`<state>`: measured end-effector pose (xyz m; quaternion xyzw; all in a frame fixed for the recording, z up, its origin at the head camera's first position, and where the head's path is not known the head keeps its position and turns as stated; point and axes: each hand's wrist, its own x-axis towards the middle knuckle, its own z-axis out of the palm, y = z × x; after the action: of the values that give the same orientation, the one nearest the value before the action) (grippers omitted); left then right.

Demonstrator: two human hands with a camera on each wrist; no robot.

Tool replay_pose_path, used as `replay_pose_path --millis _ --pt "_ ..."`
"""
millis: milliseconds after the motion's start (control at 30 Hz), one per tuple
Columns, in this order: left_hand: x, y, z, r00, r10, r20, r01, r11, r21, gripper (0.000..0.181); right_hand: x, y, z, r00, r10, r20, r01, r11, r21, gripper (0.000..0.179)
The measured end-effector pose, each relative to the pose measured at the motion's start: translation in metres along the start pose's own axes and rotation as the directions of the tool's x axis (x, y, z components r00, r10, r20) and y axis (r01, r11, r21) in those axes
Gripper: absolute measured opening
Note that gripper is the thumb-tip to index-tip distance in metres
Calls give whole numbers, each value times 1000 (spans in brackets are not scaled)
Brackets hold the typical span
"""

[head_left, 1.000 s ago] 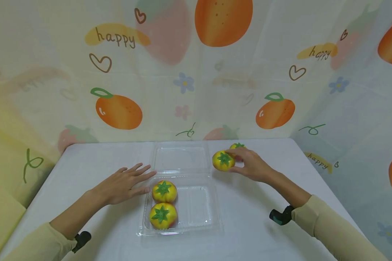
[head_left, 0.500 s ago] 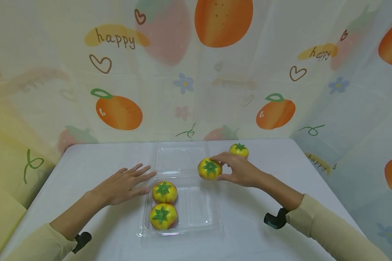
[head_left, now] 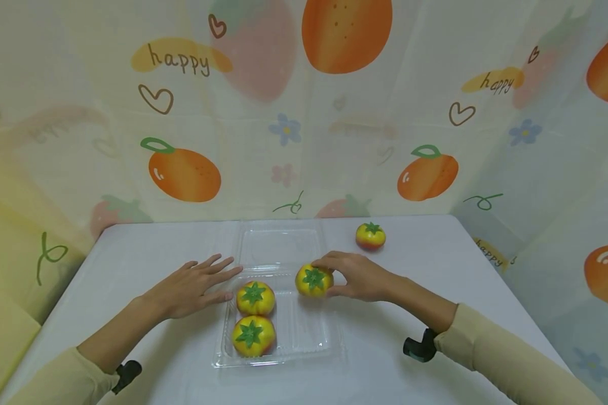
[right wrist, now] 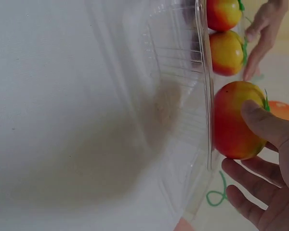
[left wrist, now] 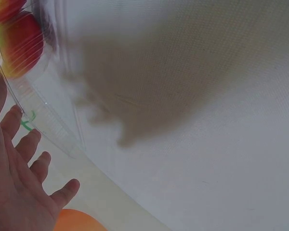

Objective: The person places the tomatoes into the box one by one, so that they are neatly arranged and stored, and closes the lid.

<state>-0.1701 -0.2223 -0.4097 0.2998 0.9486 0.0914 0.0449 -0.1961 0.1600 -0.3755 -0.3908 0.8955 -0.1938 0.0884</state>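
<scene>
My right hand (head_left: 357,275) pinches a yellow-and-red toy fruit (head_left: 314,280) with a green star-shaped leaf top, over the back right of the clear plastic box (head_left: 304,357). In the right wrist view, the thumb presses one side of the held fruit (right wrist: 236,120), with other fingers on its far side. Two matching fruits, a rear one (head_left: 255,298) and a front one (head_left: 253,336), sit in the box's left half. At the box's left edge my left hand (head_left: 197,287) is spread with its fingers straight, holding nothing. Its fingertips also show near the clear wall in the left wrist view.
The box's clear lid (head_left: 281,244) lies folded back behind it. Another matching fruit (head_left: 370,237) stands on the white table (head_left: 405,360) at the back right. A printed curtain (head_left: 304,124) hangs right behind the table and along its sides.
My right hand has carried the toy fruit left and toward me, from beside the lid to over the box. The fruit on the table is now fully uncovered. My left hand stays put.
</scene>
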Motion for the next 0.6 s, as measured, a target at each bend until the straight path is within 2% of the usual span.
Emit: replay_pose_path --millis 600 --pt "0 -1 2 1000 6 -4 -6 1000 12 63 8 -9 13 997 -34 68 40 995 -95 56"
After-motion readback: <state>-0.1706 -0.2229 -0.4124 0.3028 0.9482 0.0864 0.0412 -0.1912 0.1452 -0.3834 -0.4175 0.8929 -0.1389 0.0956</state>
